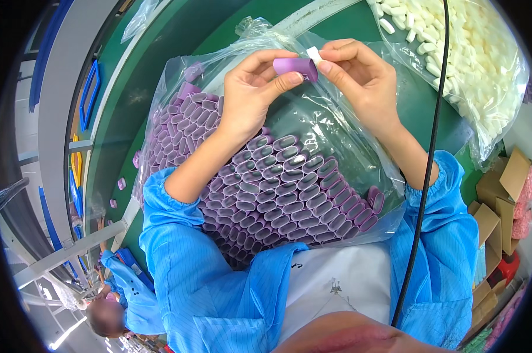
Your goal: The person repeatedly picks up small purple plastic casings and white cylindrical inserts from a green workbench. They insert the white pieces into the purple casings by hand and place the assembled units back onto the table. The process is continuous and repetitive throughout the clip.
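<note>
My left hand (251, 88) pinches a purple oval plastic sleeve (290, 66) between thumb and fingers, its open end turned to the right. Close against that end, my right hand (363, 79) grips a small white plastic piece (315, 56) with thumb and forefinger. Whether the white piece has entered the sleeve I cannot tell. Below my hands, many more purple sleeves (289, 176) stand packed in rows on a clear plastic bag (336, 138), their oval openings facing up.
At the upper right, a clear bag (501, 112) holds a heap of cream-white pieces (430, 35). A black cable (433, 126) runs down in front of my right arm. Cardboard boxes (498, 188) stand at the right. Another person in blue (139, 306) is at the lower left.
</note>
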`<state>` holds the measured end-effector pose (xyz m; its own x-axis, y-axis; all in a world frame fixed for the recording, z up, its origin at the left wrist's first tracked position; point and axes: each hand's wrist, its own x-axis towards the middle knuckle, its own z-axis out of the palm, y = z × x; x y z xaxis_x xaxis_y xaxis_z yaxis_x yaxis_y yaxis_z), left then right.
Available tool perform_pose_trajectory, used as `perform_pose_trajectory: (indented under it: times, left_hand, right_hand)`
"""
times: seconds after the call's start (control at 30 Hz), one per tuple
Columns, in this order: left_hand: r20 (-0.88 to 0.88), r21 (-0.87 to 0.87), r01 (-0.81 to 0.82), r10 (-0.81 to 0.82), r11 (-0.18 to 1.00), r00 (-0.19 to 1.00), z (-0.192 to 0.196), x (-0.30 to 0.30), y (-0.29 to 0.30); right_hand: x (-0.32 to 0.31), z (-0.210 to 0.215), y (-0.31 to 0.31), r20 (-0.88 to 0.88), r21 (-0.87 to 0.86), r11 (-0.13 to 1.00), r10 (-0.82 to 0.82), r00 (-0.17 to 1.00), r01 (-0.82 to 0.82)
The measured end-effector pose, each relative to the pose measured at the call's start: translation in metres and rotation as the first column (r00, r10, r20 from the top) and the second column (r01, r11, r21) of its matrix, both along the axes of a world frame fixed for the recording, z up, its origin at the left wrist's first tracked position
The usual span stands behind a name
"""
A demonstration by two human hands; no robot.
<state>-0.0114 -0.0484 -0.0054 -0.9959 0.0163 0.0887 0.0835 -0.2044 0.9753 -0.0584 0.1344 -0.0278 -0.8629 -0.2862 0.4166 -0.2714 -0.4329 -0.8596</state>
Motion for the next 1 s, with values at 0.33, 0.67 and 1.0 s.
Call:
perform_pose_trajectory:
  times: [0.33,0.67,1.0]
  left_hand:
    - [-0.045,0.037,0.004,-0.002,0.999,0.999,-0.0069,-0.0005,-0.0018]
    - [0.046,0.254,0.09,-0.105,0.963,0.993,-0.0022,0.0011,-0.0017]
    - [0.081,0.268,0.024,-0.048,0.963,0.996,-0.0036,0.0031,0.0026]
  right_hand:
    - [0.0042,-0.0015,-0.0038,-0.208,0.086,0.99,-0.091,0.974,0.111]
    - [0.0002,-0.0005,0.0017,-0.329,0.151,0.974,-0.11,0.938,0.167]
    - [0.0028,-0.0024,-0.0045,-0.73,0.14,0.865,-0.238,0.64,0.482]
